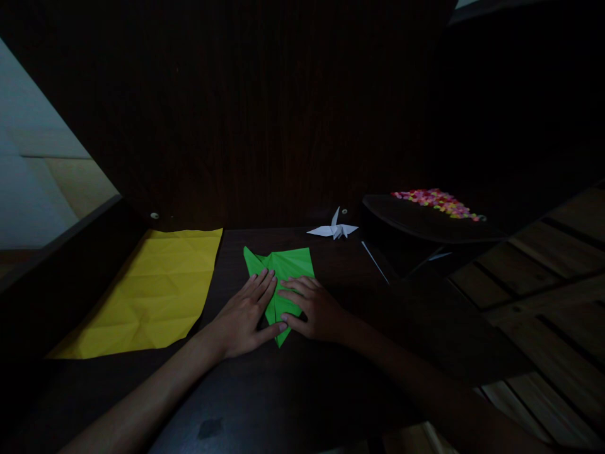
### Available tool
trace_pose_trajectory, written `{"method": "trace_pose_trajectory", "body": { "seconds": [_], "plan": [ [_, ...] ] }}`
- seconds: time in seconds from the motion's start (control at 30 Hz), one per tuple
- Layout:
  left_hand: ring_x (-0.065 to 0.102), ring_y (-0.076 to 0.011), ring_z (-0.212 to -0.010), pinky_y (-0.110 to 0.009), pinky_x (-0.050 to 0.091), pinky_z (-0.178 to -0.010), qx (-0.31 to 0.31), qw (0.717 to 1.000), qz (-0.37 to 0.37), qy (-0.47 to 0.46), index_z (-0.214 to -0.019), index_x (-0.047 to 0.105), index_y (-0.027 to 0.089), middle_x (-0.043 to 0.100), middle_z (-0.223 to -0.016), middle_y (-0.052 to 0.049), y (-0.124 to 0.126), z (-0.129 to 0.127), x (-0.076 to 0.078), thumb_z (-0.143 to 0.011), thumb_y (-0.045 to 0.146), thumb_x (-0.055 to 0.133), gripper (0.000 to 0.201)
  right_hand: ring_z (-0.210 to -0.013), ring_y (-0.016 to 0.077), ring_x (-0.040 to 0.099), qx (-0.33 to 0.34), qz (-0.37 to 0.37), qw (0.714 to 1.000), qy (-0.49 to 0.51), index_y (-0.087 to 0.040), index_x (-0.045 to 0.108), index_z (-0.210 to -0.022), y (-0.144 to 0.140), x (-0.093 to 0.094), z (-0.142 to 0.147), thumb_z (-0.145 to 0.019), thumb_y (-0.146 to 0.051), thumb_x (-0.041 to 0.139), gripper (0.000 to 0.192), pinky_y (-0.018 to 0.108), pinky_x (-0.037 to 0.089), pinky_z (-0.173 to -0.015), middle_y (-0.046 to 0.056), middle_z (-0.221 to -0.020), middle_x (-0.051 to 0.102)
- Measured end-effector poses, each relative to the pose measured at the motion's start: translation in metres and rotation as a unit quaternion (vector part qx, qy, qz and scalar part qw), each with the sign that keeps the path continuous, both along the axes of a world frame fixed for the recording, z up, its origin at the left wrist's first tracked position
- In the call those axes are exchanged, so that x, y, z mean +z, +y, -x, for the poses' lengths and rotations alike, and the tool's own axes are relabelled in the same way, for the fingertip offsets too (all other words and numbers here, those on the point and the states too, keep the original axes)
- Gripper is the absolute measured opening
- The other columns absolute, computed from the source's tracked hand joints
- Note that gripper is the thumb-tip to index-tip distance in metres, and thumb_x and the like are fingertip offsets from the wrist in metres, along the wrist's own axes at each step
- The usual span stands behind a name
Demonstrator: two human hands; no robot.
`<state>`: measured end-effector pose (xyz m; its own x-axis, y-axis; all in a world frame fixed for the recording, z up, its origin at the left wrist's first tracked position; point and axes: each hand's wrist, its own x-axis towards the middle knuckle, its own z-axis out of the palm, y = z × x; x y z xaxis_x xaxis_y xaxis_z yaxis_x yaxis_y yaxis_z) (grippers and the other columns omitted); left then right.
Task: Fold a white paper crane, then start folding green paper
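A partly folded green paper (pixel 288 263) lies on the dark table (pixel 293 391) in front of me. My left hand (pixel 246 315) rests flat on its left side, fingers spread, thumb along the lower point. Pressing the paper's right side is my right hand (pixel 316 309), fingers stretched to the left. Both hands press down on the paper; neither lifts it. The lower part of the paper is hidden under the hands.
A creased yellow sheet (pixel 151 290) lies flat at the left. A white paper crane (pixel 334 229) stands behind the green paper. A dark shelf (pixel 416 221) at the right carries several small bright pieces (pixel 437 202). A thin white stick (pixel 375 261) lies near it.
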<state>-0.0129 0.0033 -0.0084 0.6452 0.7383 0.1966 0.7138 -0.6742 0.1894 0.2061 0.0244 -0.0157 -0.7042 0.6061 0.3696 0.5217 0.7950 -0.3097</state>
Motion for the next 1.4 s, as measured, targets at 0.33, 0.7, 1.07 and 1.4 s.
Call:
{"method": "trace_pose_trajectory", "body": {
  "seconds": [0.33,0.7,1.07,1.4],
  "plan": [
    [0.020,-0.0318,-0.144,-0.051,0.028,-0.114,-0.001,1.000,0.005,-0.003,-0.151,0.013,0.007,0.024,-0.154,-0.023,0.000,-0.003,0.000,-0.091,0.060,0.042,0.085,-0.120,0.0281,0.049,0.002,-0.009,1.000,0.003,-0.017,0.060,-0.123,0.000,-0.001,0.000,-0.086,-0.039,0.059,0.043,0.046,0.039,-0.100,0.011,-0.125,0.060],
    [0.014,-0.0343,-0.144,-0.057,0.019,-0.115,0.005,1.000,-0.009,-0.008,-0.152,-0.005,0.011,0.023,-0.155,-0.021,0.000,-0.003,0.003,-0.090,0.061,0.044,0.093,-0.121,0.0290,0.046,0.013,-0.020,0.999,-0.038,-0.024,0.057,-0.130,-0.001,0.003,0.000,-0.089,-0.038,0.055,0.043,0.048,0.038,-0.099,0.012,-0.130,0.056],
    [0.028,-0.0341,-0.141,-0.053,0.032,-0.113,0.053,0.995,-0.047,-0.064,-0.151,0.019,0.011,0.033,-0.152,-0.018,-0.009,-0.001,0.005,-0.089,0.058,0.050,0.084,-0.119,0.0299,0.047,0.013,-0.020,0.999,-0.032,-0.024,0.059,-0.128,-0.001,0.002,0.000,-0.089,-0.037,0.057,0.041,0.049,0.040,-0.097,0.013,-0.130,0.056],
    [0.032,-0.0325,-0.139,-0.052,0.038,-0.110,0.045,0.998,-0.025,-0.040,-0.141,0.043,0.010,0.045,-0.146,-0.017,-0.013,0.002,0.000,-0.091,0.053,0.047,0.066,-0.121,0.0290,0.046,0.008,-0.023,0.999,-0.032,-0.026,0.057,-0.130,-0.002,0.004,0.000,-0.090,-0.038,0.056,0.042,0.049,0.038,-0.100,0.011,-0.132,0.055]
  ]
}}
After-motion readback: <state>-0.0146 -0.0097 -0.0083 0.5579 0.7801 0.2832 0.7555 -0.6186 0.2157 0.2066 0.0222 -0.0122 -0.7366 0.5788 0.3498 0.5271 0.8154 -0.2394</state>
